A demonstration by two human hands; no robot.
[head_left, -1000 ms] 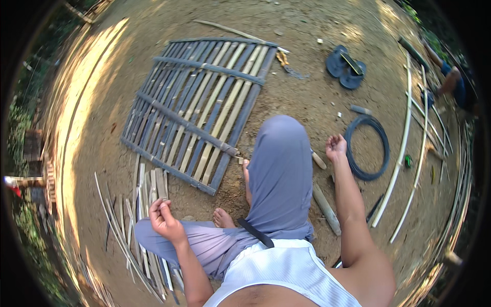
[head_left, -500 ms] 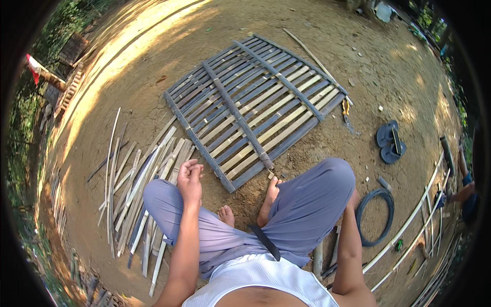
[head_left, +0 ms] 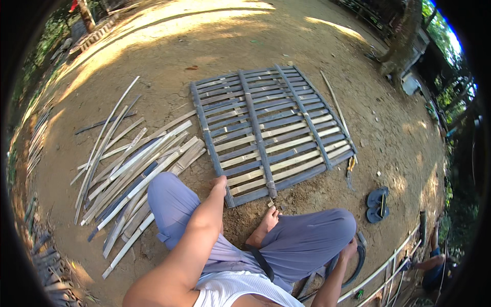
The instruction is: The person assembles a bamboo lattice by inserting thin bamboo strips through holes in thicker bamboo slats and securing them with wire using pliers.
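Slatted panel (head_left: 259,139) has near-L corner by L fingers (head_left: 220,180), well off R fingers (head_left: 350,248); can't tell either grip.

Flip-flops (head_left: 377,204): dark pr., side by side, R of frame, below mid-ht.
Tree trunk (head_left: 405,43): upper R, pale sheet-like obj. (head_left: 410,84) nr. base.
Other person (head_left: 434,263): lower R edge, partly vis., blue clothing, dim.
Leaf (head_left: 192,67): sm., brown, upper ctr.
Cut poles (head_left: 57,281): stacked, lower L edge.
Ground (head_left: 307,46): bare brown dirt, sunlit upper L to top ctr.
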